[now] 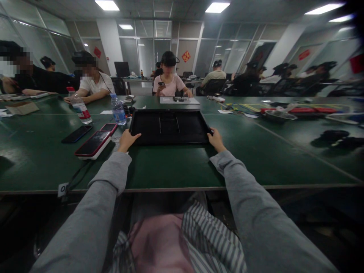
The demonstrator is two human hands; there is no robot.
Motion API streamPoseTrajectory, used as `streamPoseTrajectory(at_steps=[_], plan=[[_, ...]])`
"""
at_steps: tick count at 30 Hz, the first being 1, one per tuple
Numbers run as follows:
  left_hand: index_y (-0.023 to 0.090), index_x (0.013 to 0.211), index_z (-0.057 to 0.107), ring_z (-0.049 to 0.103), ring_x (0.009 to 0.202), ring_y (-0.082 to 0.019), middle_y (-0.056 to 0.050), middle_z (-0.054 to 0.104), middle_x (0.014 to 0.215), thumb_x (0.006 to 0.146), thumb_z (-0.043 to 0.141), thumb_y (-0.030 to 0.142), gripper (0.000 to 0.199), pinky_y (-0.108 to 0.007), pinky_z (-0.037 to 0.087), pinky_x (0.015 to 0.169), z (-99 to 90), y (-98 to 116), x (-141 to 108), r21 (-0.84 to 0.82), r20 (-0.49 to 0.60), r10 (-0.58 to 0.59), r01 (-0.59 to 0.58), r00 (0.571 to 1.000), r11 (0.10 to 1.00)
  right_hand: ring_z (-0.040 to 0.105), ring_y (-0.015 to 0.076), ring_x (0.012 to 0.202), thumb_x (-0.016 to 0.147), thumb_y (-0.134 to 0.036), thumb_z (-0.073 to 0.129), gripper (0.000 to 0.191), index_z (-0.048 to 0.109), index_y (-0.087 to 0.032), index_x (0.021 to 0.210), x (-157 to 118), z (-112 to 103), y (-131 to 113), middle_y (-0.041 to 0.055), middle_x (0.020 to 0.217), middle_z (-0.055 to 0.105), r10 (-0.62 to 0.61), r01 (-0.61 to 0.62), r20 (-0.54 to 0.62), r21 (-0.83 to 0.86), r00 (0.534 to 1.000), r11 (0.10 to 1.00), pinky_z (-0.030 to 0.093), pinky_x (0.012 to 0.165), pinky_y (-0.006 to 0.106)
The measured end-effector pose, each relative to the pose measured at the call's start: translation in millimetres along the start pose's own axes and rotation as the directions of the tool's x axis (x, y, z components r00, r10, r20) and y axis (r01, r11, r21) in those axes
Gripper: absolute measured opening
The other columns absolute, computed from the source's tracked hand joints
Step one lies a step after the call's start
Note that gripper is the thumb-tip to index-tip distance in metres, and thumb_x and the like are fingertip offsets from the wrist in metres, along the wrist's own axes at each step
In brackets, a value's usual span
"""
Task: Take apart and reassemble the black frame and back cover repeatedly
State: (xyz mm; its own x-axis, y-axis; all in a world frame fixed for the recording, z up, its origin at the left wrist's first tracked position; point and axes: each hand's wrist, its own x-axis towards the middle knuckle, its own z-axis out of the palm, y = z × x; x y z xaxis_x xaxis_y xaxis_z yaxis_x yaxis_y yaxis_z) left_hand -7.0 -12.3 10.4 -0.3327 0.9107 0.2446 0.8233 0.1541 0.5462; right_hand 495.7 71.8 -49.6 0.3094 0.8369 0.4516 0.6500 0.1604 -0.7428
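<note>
At twelve o'clock, a black tray (pixel 193 129) is held at the green counter (pixel 170 168), its eight o'clock corner by the left hand (pixel 127 141) and its four o'clock corner by the right hand (pixel 217 141), with fingers (pixel 137 136) curled on it. Gripping seems done; letting go is left, and whether it is lifted cannot be told.

Black tray (pixel 190 129), mid-frame: smooth, low sheen, plastic or metal unclear. Tabletop (pixel 170 167): smooth, semi-gloss. Bottles (pixel 118 110), left of centre: clear shiny plastic. Phone (pixel 76 134), left: glossy screen. Sleeves (pixel 106 178), lower frame: matt cloth.
</note>
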Motion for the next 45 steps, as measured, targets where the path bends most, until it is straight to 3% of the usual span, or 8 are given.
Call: streamPoseTrajectory(at_steps=[13,19,25,30,35,40,45], plan=[[0.013,0.134,0.058,0.06,0.13,-0.039,-0.021,0.067,0.132,0.088,0.072,0.058,0.066,-0.042,0.049,0.101,2.2,-3.0,3.4,-0.028,0.009,0.003,-0.003,1.0,1.0,0.064,0.028,0.112,0.082,-0.021,0.052,0.047,0.06,-0.013,0.129,-0.4,-0.4,-2.2,0.0166,0.119,0.068,0.048,-0.047,0.034,-0.02,0.998,0.999,0.049,0.104,0.049],[0.009,0.138,0.058,0.061,0.13,-0.036,-0.024,0.064,0.137,0.101,0.052,0.051,0.056,-0.042,0.047,0.104,17.0,-18.0,19.7,-0.04,-0.034,-0.016,0.014,0.999,0.999,0.065,0.0266,0.107,0.077,-0.021,0.057,0.047,0.062,-0.015,0.124,-0.6,-7.8,-5.2,0.0134,0.112,0.069,0.058,-0.059,0.037,0.03,0.998,0.998,0.051,0.102,0.047],[0.006,0.135,0.063,0.063,0.126,-0.034,-0.024,0.067,0.133,0.104,0.045,0.043,0.052,-0.04,0.047,0.104,21.5,-29.3,33.8,-0.044,-0.053,-0.017,0.014,0.998,0.999,0.065,0.0197,0.077,0.073,-0.026,0.068,0.058,0.058,-0.02,0.13,-1.7,-29.2,-10.3,0.0023,0.088,0.068,0.163,-0.201,0.203,0.18,0.965,0.963,0.059,0.087,0.043],[0.008,0.127,0.07,0.065,0.122,-0.032,-0.021,0.071,0.128,0.102,0.047,0.037,0.045,-0.038,0.048,0.101,18.5,-36.8,38.0,-0.069,-0.072,-0.013,0.008,0.997,0.998,0.07,0.0243,0.091,0.08,-0.036,0.071,0.051,0.06,-0.022,0.128,-6.4,-34.9,-19.2,0.0063,0.098,0.072,0.193,-0.265,0.289,0.237,0.938,0.935,0.06,0.089,0.044],[0.01,0.125,0.071,0.066,0.121,-0.031,-0.019,0.071,0.128,0.1,0.051,0.037,0.042,-0.038,0.048,0.1,17.6,-37.6,36.6,-0.098,-0.092,-0.023,0.014,0.995,0.995,0.069,0.0243,0.104,0.077,-0.029,0.071,0.049,0.064,-0.022,0.125,-9.5,-30.2,-23.9,0.0075,0.112,0.073,0.164,-0.237,0.286,0.245,0.944,0.94,0.058,0.097,0.046],[0.01,0.121,0.072,0.065,0.12,-0.032,-0.021,0.071,0.126,0.099,0.052,0.036,0.04,-0.039,0.047,0.1,16.7,-34.3,33.0,-0.112,-0.112,-0.022,0.01,0.993,0.994,0.072,0.0234,0.093,0.073,-0.022,0.07,0.058,0.064,-0.023,0.131,-11.6,-29.7,-29.3,0.0052,0.103,0.075,0.192,-0.291,0.313,0.31,0.93,0.905,0.061,0.091,0.046],[0.008,0.126,0.067,0.062,0.126,-0.034,-0.023,0.068,0.13,0.098,0.051,0.036,0.042,-0.042,0.045,0.106,19.8,-33.9,35.5,-0.139,-0.154,-0.015,-0.006,0.988,0.99,0.072,0.0219,0.087,0.069,-0.021,0.068,0.062,0.065,-0.02,0.131,-12.6,-27.2,-36.5,0.0047,0.097,0.075,0.217,-0.29,0.222,0.393,0.951,0.872,0.062,0.088,0.043]])
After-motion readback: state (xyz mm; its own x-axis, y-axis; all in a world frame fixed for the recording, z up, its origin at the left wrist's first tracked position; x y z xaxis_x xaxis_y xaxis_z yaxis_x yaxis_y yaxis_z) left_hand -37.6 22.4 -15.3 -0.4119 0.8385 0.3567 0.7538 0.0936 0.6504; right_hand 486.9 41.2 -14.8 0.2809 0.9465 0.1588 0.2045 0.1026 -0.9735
